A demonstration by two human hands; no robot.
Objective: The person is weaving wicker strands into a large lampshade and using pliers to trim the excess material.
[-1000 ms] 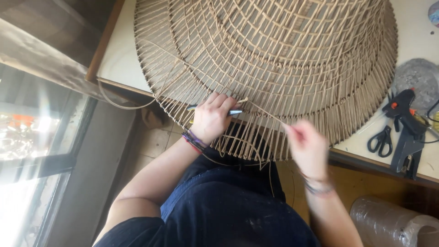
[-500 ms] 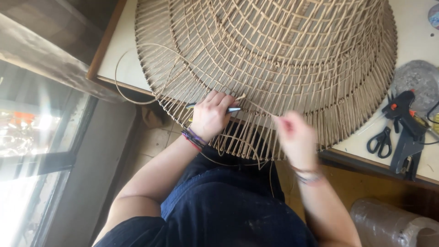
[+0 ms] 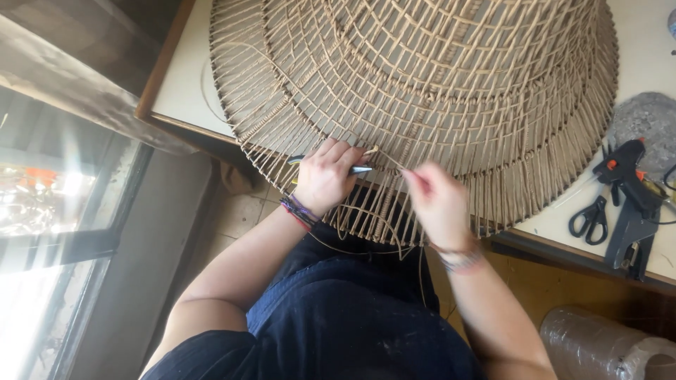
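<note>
Head view: weaving a thin cane strand into the big woven shade on the desk.
Left hand has its grip closed on a small tool at the shade's rim; right hand pinches the strand. It likely needs pulling tight next.

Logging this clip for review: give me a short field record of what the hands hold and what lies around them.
setting: pale table by a window
main thing: large woven cane frame, its rim overhanging the table edge
left hand: shut on a slim tool, pressed against the rim
right hand: pinching a thin cane strand drawn from the weave
loose strand: loops down under the rim
beside: black scissors, black glue gun at the right
</note>
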